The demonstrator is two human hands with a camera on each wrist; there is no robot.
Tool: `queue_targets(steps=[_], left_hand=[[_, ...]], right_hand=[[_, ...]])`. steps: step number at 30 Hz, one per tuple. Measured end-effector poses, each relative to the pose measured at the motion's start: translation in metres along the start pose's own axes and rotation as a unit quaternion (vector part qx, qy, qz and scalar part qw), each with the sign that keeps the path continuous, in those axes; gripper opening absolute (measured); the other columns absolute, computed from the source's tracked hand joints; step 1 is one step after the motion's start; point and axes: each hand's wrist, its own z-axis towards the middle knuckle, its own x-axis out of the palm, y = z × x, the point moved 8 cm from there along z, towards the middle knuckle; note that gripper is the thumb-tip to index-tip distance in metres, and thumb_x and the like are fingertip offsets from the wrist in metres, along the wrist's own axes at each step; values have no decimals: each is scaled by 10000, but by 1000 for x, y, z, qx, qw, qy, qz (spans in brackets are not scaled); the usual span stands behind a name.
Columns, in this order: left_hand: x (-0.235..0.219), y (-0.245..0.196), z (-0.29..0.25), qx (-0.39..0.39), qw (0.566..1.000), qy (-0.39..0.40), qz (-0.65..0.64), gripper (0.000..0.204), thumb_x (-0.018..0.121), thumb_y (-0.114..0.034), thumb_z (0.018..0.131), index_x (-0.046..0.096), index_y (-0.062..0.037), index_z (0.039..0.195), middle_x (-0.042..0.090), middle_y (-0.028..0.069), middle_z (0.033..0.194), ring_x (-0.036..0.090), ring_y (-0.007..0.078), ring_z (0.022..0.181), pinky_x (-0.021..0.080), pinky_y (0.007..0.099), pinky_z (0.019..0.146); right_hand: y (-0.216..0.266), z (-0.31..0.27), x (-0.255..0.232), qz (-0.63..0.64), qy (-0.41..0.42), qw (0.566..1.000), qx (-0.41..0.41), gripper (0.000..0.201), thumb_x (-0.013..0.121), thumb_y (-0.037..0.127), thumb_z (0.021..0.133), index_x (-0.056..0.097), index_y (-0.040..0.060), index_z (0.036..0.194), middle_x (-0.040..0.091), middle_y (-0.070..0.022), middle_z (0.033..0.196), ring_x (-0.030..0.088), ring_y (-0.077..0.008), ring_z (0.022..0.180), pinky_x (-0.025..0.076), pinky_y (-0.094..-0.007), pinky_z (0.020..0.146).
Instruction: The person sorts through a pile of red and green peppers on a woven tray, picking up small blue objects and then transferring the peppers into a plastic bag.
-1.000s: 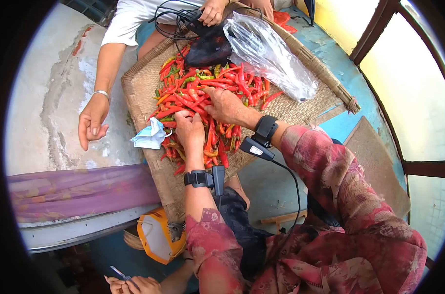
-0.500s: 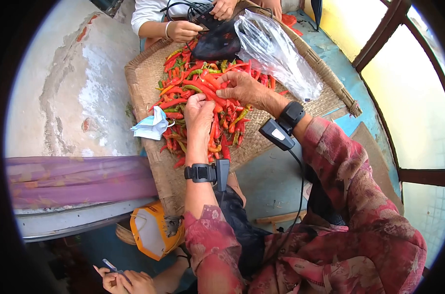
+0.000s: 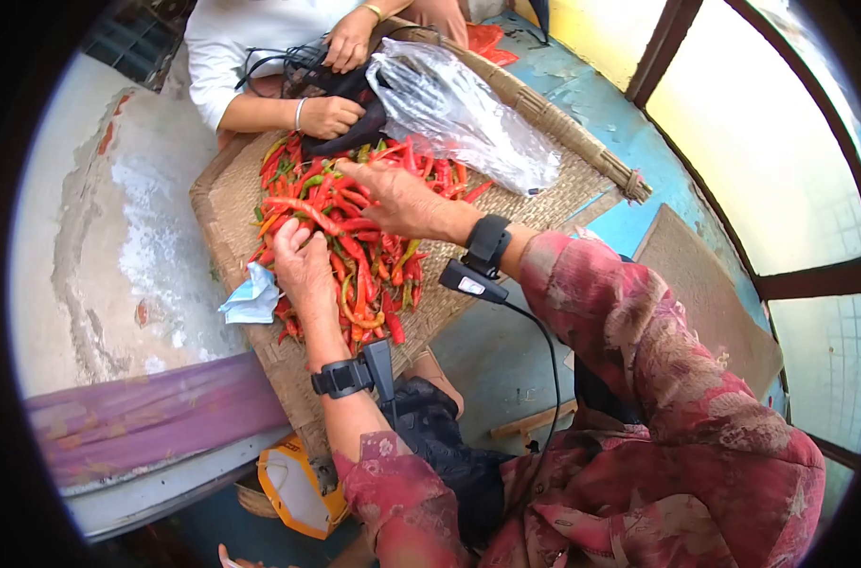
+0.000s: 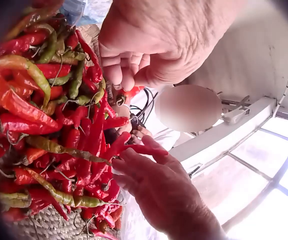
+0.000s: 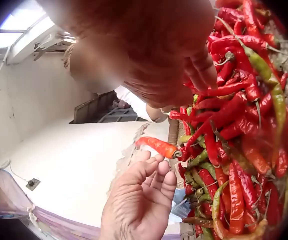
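Observation:
A heap of red, orange and green chillies (image 3: 355, 213) lies on a woven tray (image 3: 227, 204). At its near left side is my left hand (image 3: 303, 270), fingers loosely bent. A red-orange chilli (image 5: 156, 146) shows right at the fingertips of the left hand (image 5: 136, 202) in the right wrist view; I cannot tell whether they touch. My right hand (image 3: 402, 199) reaches over the middle of the heap with its fingers extended. Seen from the left wrist, a red chilli (image 4: 146, 149) crosses the fingers of the right hand (image 4: 166, 192); no clear grip shows.
A blue mask (image 3: 251, 296) lies at the tray's left edge. Across the tray, another person's hands (image 3: 330, 117) rest by a dark bag and black cables. A clear plastic bag (image 3: 464, 118) covers the far right part. Below left stands a yellow-edged container (image 3: 303, 488).
My two hands have moved apart, and the right fingers have straightened from a bent pose over the chillies. The other person's left-side hand has come back from beside the tray to the dark bag.

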Motion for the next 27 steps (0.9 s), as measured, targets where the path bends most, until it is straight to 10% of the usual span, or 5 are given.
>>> queue_targets(steps=[4, 7, 14, 22, 27], left_hand=[[7, -13, -10, 13, 980, 73, 184, 330, 626, -149, 761, 545, -14, 1051, 613, 144, 927, 588, 192, 760, 468, 316, 663], [21, -21, -33, -15, 880, 189, 435, 273, 647, -206, 741, 569, -32, 937, 626, 151, 855, 608, 272, 766, 468, 378, 683], [38, -2, -53, 69, 783, 256, 563, 233, 655, -210, 714, 560, -38, 840, 627, 190, 814, 601, 367, 801, 470, 453, 696], [42, -15, -49, 65, 793, 250, 552, 162, 590, -142, 726, 558, -26, 834, 620, 204, 810, 597, 373, 799, 469, 457, 702], [43, -30, -45, 79, 870, 202, 442, 171, 570, -173, 759, 558, -24, 842, 615, 188, 794, 588, 377, 768, 452, 456, 678]], right_hand=[[12, -4, -4, -66, -48, 997, -10, 462, 614, 137, 719, 481, -6, 1137, 580, -225, 883, 588, -334, 840, 492, -375, 661], [-9, -19, 31, -181, 192, 961, 84, 207, 596, 241, 730, 607, 34, 718, 607, -129, 618, 619, -322, 584, 496, -405, 524], [0, -59, 46, -179, 322, 928, 64, 176, 607, 220, 711, 653, 67, 783, 642, -135, 749, 640, -293, 722, 505, -405, 609], [-17, -57, 9, -222, 296, 925, 86, 164, 594, 167, 704, 626, 37, 799, 634, -152, 731, 638, -316, 714, 504, -415, 595], [-28, -55, -3, -211, 257, 939, 84, 182, 569, 212, 751, 611, 35, 756, 618, -168, 676, 633, -329, 661, 497, -429, 556]])
